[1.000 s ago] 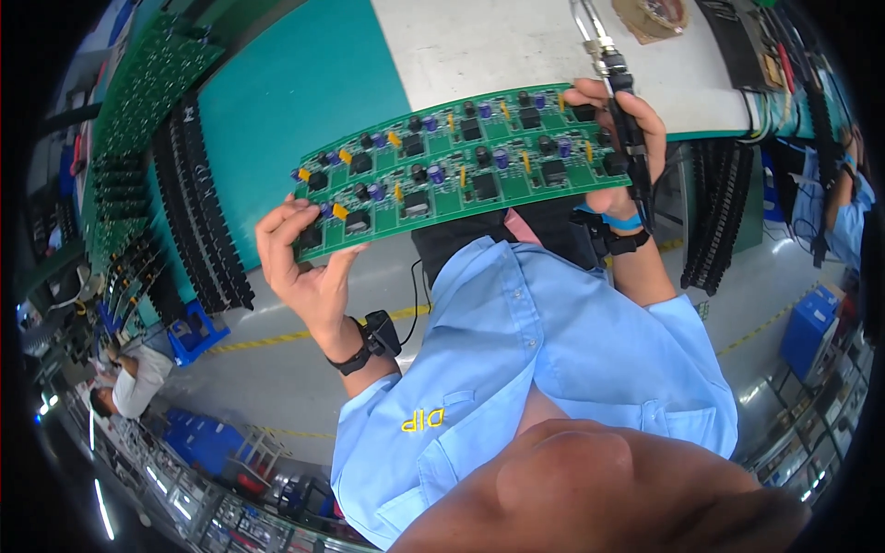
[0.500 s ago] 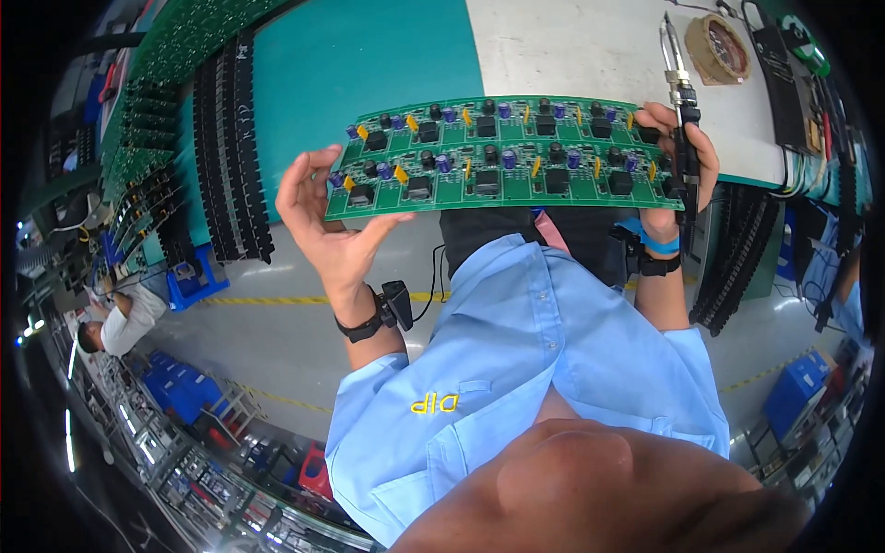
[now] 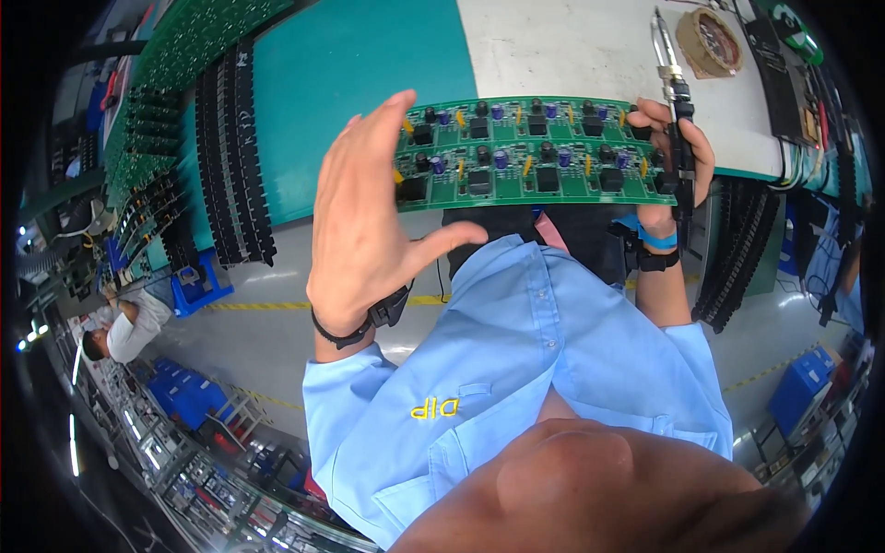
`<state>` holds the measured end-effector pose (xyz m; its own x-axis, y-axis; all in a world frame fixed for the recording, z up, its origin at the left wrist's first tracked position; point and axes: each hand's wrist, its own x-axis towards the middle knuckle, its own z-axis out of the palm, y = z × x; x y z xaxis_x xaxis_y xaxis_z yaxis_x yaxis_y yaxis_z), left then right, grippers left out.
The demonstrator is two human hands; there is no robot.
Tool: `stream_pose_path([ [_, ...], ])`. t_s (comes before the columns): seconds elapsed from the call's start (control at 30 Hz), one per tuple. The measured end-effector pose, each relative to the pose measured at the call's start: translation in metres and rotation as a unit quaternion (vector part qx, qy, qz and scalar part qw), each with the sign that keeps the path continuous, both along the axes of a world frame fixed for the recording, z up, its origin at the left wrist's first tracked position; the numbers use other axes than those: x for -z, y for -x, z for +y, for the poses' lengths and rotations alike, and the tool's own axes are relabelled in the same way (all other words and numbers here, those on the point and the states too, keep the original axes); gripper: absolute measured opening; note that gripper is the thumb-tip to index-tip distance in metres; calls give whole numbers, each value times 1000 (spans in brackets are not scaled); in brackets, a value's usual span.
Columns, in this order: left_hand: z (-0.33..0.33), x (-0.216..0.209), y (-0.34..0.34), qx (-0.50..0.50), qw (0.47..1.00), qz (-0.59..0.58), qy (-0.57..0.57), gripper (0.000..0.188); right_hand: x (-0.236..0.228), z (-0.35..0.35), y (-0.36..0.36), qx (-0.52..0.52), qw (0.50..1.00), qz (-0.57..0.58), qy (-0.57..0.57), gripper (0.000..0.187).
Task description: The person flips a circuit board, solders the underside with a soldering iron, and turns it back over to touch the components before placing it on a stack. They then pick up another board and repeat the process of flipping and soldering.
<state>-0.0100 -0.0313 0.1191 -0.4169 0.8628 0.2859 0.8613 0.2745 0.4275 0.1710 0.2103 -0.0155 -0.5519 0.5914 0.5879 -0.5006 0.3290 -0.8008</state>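
A long green circuit board (image 3: 516, 195) stretches out in front of me, with rows of black, purple and yellow components on its upper face. At its right end my right hand (image 3: 701, 161) grips the edge, and the same hand also keeps a soldering iron (image 3: 678, 97) with a black handle, its metal tip pointing away from me. My left hand (image 3: 358, 217) is raised in front of the board's left end and hides it. Its fingers are stretched out and the thumb is spread apart; whether it touches the board I cannot tell.
Black slotted racks (image 3: 235, 157) stand on the green mat (image 3: 359, 55) at the left, beside several upright green boards (image 3: 194, 64). A round brownish container (image 3: 710, 44) sits on the white surface at the far right, near a black box (image 3: 779, 83). Another person (image 3: 138, 323) works at the far left.
My left hand has let go of the board's left end and moved right, rising over it with fingers extended. My right hand still holds the board and the soldering iron, almost in place.
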Motion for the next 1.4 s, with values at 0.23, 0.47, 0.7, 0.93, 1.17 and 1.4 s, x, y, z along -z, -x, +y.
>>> stream_pose_path([
  [0.23,36,-7,-8,54,986,41,151,75,-3,-3,0,-50,997,38,37,109],
  [0.47,44,1,-6,97,976,37,194,68,1,1,-2,-51,999,10,7,114],
  [0.7,43,-5,-5,70,980,42,184,65,-13,7,5,-8,996,36,-80,106],
  [0.93,33,-57,15,-95,965,-174,170,43,-28,23,-6,98,987,127,-8,68],
  [1.17,24,-16,38,-49,824,-538,-171,34,-44,-5,-17,95,994,-1,-46,46],
  [1.4,35,60,28,-19,679,-695,-235,35,-47,-22,-17,-10,993,-53,-108,45],
])
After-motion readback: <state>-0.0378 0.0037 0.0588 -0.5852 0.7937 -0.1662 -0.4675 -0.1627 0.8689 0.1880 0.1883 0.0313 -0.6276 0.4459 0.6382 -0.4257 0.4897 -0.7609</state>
